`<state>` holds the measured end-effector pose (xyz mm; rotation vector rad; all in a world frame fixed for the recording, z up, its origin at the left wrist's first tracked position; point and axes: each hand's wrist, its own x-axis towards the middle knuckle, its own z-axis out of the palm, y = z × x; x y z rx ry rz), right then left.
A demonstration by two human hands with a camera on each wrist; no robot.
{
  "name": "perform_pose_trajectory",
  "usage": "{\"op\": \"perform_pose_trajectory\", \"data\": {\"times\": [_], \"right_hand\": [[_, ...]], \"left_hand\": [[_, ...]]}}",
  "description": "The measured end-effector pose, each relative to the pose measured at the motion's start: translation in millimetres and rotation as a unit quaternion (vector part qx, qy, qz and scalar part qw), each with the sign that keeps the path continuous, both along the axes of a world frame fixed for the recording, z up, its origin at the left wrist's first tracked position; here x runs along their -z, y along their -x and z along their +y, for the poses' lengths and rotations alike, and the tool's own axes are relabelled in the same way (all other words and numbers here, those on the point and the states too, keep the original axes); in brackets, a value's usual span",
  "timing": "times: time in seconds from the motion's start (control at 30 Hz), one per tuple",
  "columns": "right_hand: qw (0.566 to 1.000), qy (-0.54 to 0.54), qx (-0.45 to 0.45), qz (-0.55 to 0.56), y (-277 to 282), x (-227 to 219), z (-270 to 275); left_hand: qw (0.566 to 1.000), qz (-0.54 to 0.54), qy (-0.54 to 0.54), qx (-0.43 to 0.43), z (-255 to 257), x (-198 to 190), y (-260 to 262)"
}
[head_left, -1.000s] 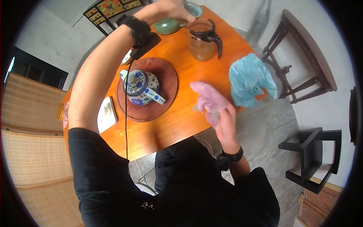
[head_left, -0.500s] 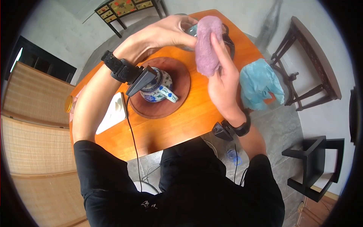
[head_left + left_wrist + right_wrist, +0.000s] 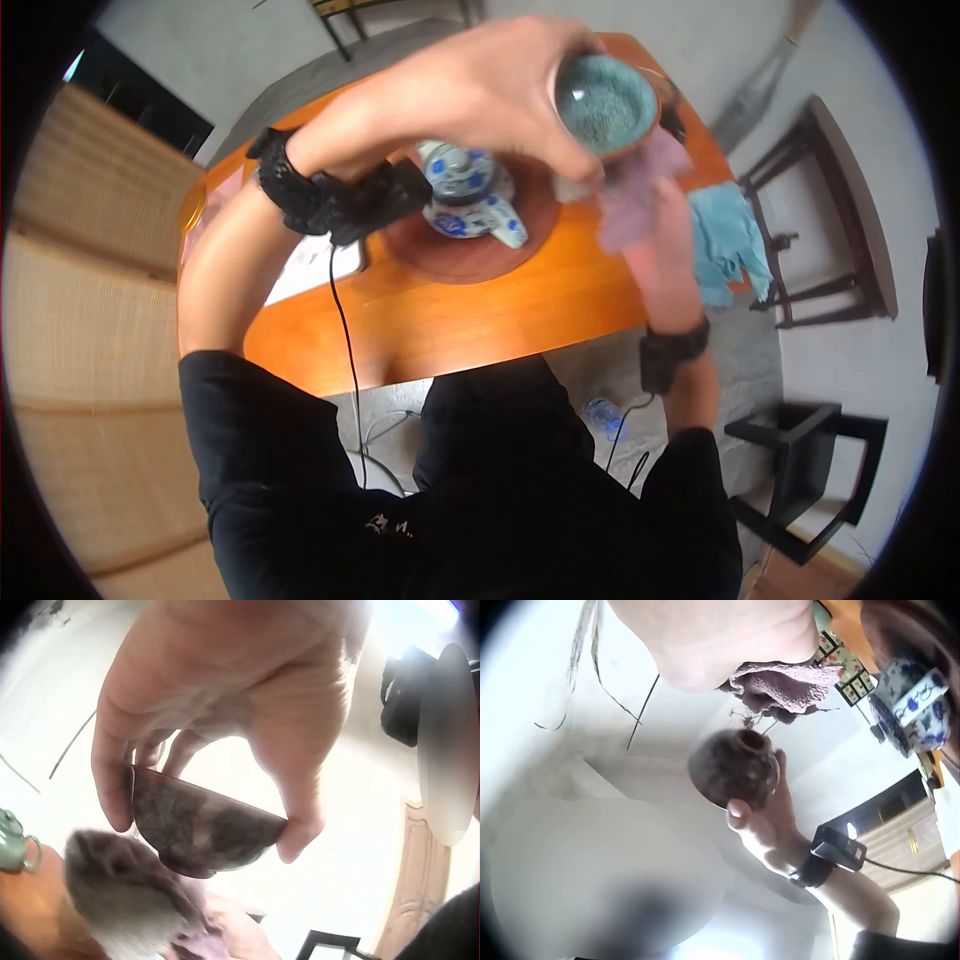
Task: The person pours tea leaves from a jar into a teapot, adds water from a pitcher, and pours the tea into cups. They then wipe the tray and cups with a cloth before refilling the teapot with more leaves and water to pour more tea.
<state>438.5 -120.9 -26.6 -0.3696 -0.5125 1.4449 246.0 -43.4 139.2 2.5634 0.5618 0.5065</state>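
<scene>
L hand (image 3: 520, 95): arm bent over table (image 3: 480, 320) twd far edge, grip clamped across bowl (image 3: 605, 108) rim | R hand (image 3: 662, 250): nr R edge, clamped on pink cloth (image 3: 791, 686), just beside bowl

Cup (image 3: 606, 105) is speckled teal inside, mottled dk brn outside; cloth (image 3: 628, 215) mauve; teapot (image 3: 468, 187) wht w/ blue floral patt.; round tray (image 3: 440, 262) reddish-brn; bench (image 3: 500, 325) orange-brn.

From the head view we see the right hand (image 3: 668, 262) and pink cloth (image 3: 628, 215) only blurred; the left hand (image 3: 490, 95) partly hides the round tray (image 3: 455, 264), and the left wrist view's edge crops the green teapot (image 3: 11, 846).
</scene>
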Motion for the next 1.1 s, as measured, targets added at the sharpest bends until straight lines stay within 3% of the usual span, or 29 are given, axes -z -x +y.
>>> {"op": "perform_pose_trajectory", "data": {"times": [0.03, 0.1, 0.17, 0.23, 0.37, 0.4, 0.63, 0.87, 0.97, 1.07, 1.1], "right_hand": [[0.986, 0.085, 0.125, -0.075, 4, -2, -14], [0.975, 0.065, 0.146, -0.157, -16, 24, -39], [0.941, 0.093, 0.223, -0.235, 0, 7, -62], [0.917, 0.09, 0.218, -0.321, 1, 14, -74], [0.852, -0.067, 0.283, -0.436, 9, 55, -74], [0.843, -0.043, 0.277, -0.46, 12, 57, -77], [0.773, -0.018, 0.318, -0.549, 15, 78, -72], [0.768, 0.008, 0.3, -0.566, 11, 83, -77], [0.819, -0.144, 0.275, -0.482, 16, 55, -66], [0.82, -0.033, 0.251, -0.513, 23, -22, -71], [0.698, -0.051, 0.276, -0.659, 18, -44, -69]], "left_hand": [[0.999, -0.015, -0.031, -0.024, 6, -3, 15], [0.996, 0.077, 0.047, -0.022, 24, -27, 47], [0.993, 0.049, -0.081, -0.074, 48, -13, 85], [0.96, 0.092, -0.17, -0.2, 93, 27, 125], [0.926, 0.2, -0.13, -0.294, 160, 82, 173], [0.92, 0.212, -0.115, -0.309, 171, 96, 180], [0.894, 0.276, -0.087, -0.344, 216, 145, 186], [0.885, 0.27, -0.019, -0.379, 238, 154, 184], [0.884, 0.256, 0.021, -0.39, 249, 145, 184], [0.892, 0.215, 0.054, -0.395, 271, 137, 207], [0.884, 0.244, 0.072, -0.392, 265, 119, 209]]}}
